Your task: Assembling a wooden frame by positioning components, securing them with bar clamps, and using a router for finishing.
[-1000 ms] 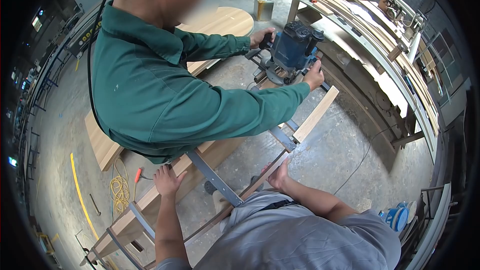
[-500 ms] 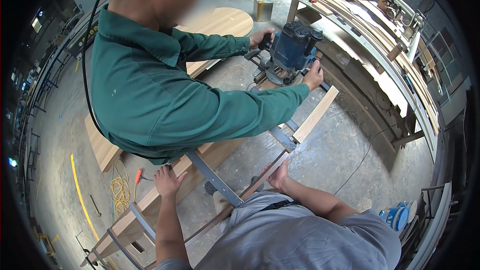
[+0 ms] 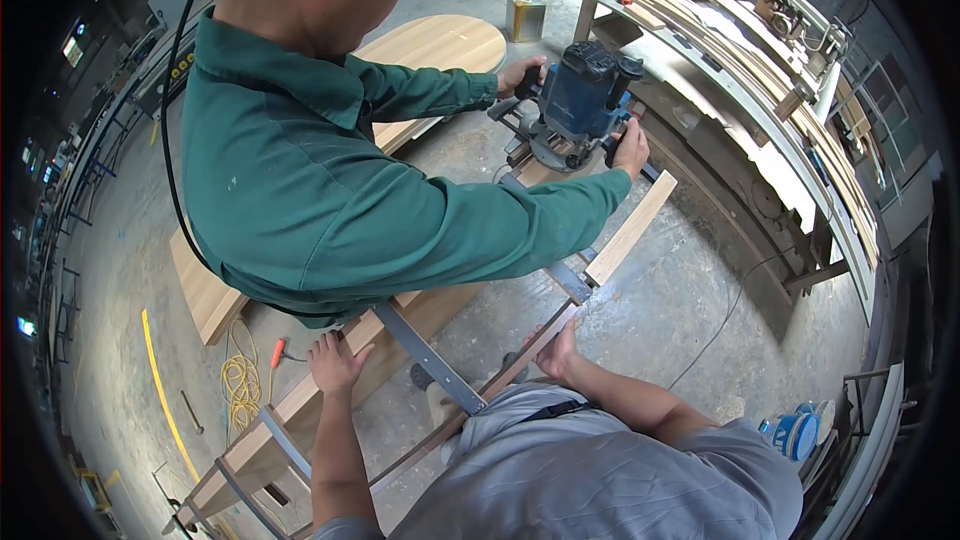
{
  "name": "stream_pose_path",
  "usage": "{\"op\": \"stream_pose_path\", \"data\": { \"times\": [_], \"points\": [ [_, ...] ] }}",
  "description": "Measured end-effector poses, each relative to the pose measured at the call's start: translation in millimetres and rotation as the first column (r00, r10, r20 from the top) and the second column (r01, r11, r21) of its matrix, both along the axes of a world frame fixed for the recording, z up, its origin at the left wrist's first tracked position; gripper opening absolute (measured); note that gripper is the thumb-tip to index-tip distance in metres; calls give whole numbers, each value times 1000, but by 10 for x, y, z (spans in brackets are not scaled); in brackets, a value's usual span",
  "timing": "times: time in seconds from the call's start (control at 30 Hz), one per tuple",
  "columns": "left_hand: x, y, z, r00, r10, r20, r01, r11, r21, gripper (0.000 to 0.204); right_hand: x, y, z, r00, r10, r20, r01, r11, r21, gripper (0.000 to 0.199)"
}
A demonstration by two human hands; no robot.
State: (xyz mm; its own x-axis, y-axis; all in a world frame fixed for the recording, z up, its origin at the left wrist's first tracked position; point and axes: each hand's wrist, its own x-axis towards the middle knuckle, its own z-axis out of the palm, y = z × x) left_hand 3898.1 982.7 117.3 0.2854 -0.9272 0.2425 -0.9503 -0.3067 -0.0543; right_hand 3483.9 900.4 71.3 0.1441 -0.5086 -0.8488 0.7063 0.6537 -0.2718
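Observation:
My left hand lies on the near edge of a long wooden beam, fingers spread over it and thumb apart. My right hand grips a narrow dark rail near its far end, its fingers partly hidden behind it. Steel crossbars span between beam and rail. Across the frame, a co-worker in a green jacket holds a blue router by both handles; it stands on wood at the frame's far end. The co-worker's arm hides part of the frame.
A pale wooden strip juts from the frame's right end. At right stands a bench stacked with long boards. Behind are a round wooden panel and a metal can. A coiled yellow cord lies on the floor at left.
The co-worker's head has turned and tipped down toward the router. The co-worker's near arm and hand have shifted slightly right. My hands have stayed in place.

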Motion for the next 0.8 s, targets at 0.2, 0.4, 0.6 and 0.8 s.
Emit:
{"op": "stream_pose_path", "data": {
  "times": [0.2,0.4,0.6,0.8],
  "points": [
    [-26,-40,39,1000,3,-25,-3,1000,-6,76,-8,-20,-3,1000,4,-3,-4,1000,7,89],
    [-66,-34,33,999,-5,-37,5,1000,-4,76,-41,-13,-57,1000,0,-3,0,1000,2,89],
    [-75,-30,19,1000,-5,-29,5,1000,-3,75,-45,1,-35,1000,0,-2,0,1000,-11,88],
    [-76,-42,46,1000,-2,-21,2,1000,-2,73,-37,-16,-19,1000,6,-2,-6,1000,-13,87]
  ]
}}
